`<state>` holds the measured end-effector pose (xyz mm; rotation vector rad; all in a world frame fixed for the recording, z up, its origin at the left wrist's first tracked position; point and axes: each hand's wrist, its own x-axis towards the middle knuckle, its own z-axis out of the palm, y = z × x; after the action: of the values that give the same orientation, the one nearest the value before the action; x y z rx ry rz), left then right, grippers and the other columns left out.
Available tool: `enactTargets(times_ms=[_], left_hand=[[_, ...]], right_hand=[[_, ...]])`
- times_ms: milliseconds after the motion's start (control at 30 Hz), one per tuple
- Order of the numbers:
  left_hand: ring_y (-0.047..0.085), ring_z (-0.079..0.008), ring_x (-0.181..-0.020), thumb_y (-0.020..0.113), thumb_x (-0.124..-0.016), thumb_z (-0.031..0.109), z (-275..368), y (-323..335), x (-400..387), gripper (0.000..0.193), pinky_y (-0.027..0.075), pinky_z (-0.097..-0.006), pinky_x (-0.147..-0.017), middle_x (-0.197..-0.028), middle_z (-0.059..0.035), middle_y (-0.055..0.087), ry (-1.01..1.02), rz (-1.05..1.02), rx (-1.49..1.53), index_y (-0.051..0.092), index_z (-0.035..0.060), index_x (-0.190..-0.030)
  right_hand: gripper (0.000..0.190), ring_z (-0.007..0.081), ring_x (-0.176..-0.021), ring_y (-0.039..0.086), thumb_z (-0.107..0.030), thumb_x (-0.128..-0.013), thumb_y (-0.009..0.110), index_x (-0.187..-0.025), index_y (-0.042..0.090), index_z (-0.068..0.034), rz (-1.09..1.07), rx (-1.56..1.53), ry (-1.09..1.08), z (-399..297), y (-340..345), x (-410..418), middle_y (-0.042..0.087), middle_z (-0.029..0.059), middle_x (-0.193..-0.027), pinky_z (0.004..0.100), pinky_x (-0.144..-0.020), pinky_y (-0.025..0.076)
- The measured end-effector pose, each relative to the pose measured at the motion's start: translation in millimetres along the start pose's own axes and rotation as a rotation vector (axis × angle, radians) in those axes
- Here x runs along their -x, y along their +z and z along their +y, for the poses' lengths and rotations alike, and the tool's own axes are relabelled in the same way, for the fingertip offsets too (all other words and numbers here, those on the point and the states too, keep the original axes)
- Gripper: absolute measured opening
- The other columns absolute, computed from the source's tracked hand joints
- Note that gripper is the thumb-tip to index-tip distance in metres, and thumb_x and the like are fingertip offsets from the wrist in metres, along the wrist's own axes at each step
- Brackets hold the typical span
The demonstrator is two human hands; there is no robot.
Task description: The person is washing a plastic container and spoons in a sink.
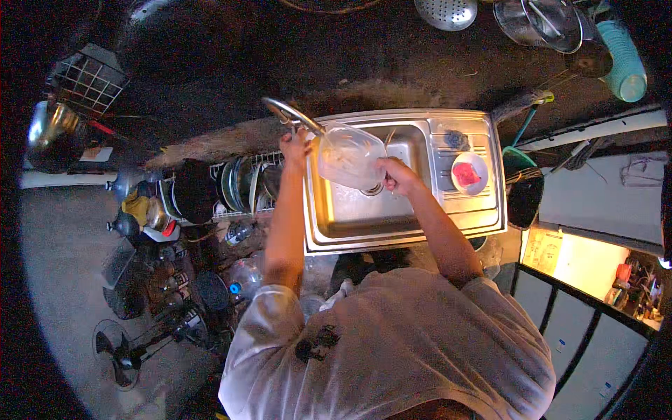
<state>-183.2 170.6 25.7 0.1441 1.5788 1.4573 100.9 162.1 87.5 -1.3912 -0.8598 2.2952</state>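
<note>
My right hand [399, 176] grips the rim of a translucent plastic container [349, 156], which is tilted over the basin of a stainless steel sink [367, 210]. The curved metal faucet [296, 114] ends at the container's upper left side. At the base of the faucet, beyond the sink's left edge, is my left hand [296, 144] with its fingers raised; whether they grip the faucet's handle cannot be told. On the drainboard to the right lie a grey scouring pad [457, 139] and a white bowl [484, 185] holding a pink sponge [465, 174].
A wire dish rack [236, 212] with upright plates stands left of the sink. Plastic bottles and a standing fan [126, 357] are at the lower left. Strainers [446, 13] and a turquoise basket [622, 63] hang at the top right. A dark bin [525, 197] adjoins the sink's right edge.
</note>
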Motion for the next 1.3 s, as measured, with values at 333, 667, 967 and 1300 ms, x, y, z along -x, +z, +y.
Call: enactTargets(times_ms=[333,667,967,1300], left_hand=[[0.054,-0.0222,-0.100,0.071,-0.075,0.030,22,2,138,0.071,0.049,-0.0328,-0.072,-0.118,-0.0133,0.051,0.141,-0.222,-0.418,0.036,0.0076,-0.132],[0.045,-0.0157,-0.116,0.049,-0.085,0.016,-9,-9,118,0.048,0.036,-0.0293,-0.096,-0.129,-0.0106,0.046,0.235,-0.329,-0.110,0.041,0.0073,-0.132],[0.057,-0.0279,-0.103,0.032,-0.095,0.015,-40,11,116,0.043,0.050,-0.0373,-0.083,-0.130,-0.0150,0.043,-0.104,-0.463,-0.053,0.029,0.0192,-0.138],[0.056,-0.0174,-0.071,0.057,-0.080,0.034,-26,1,122,0.057,0.053,-0.0288,-0.056,-0.088,-0.0054,0.055,-0.094,-0.252,-0.493,0.043,0.0092,-0.129]], right_hand=[[0.014,0.0046,-0.038,0.029,-0.023,-0.082,0.058,-0.081,0.056,-0.010,-0.022,-0.139,0.054,21,14,-22,0.042,-0.0025,-0.056,0.0193,-0.033,0.020],[0.037,0.0109,-0.041,0.043,-0.016,-0.077,0.063,-0.111,0.051,-0.006,0.141,0.096,-0.212,45,27,-12,0.052,0.0023,-0.062,0.0267,-0.033,0.032],[0.059,0.0301,-0.069,0.062,-0.020,-0.071,0.065,-0.124,0.044,-0.005,0.528,0.819,-0.439,-4,24,30,0.062,0.0157,-0.074,0.0397,-0.065,0.049],[0.023,0.0111,-0.043,0.043,-0.020,-0.080,0.057,-0.098,0.054,-0.006,0.231,0.308,-0.255,39,-17,-5,0.049,0.0031,-0.056,0.0267,-0.039,0.034]])
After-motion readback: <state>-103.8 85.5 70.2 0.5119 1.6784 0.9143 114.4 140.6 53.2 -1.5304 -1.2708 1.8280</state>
